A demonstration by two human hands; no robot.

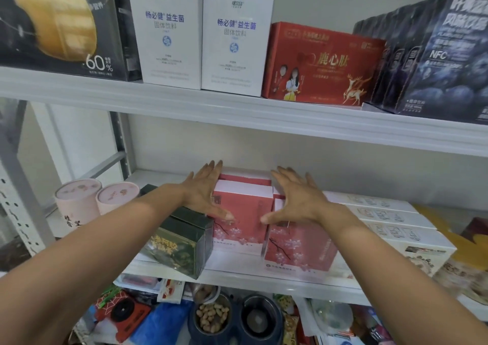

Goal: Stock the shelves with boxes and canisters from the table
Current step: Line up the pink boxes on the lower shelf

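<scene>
Head view shows both hands reaching onto the middle shelf (232,272); the left hand (206,194) lies against the left flank of a pink box (243,225), its fingers (211,169) straight and released, thumb laid across the box's front; the right hand (295,199) is spread wide, fingers (287,175) straight and likewise released, thumb tip touching that same front face. The pink box stands upright between the two sets of fingers; a second pink box (298,252) stands just below the right fingers, touching the first and set nearer the shelf edge (whether the palm presses its top cannot be told). Just left of the left fingers sit dark green boxes (179,241), tilted askew; further left stand two pale pink canisters (79,199). Right of the right fingers lies a row of long white boxes (390,220). Above the fingers, the upper shelf (264,112) carries two tall white boxes (169,33) and a red box (322,64).
</scene>
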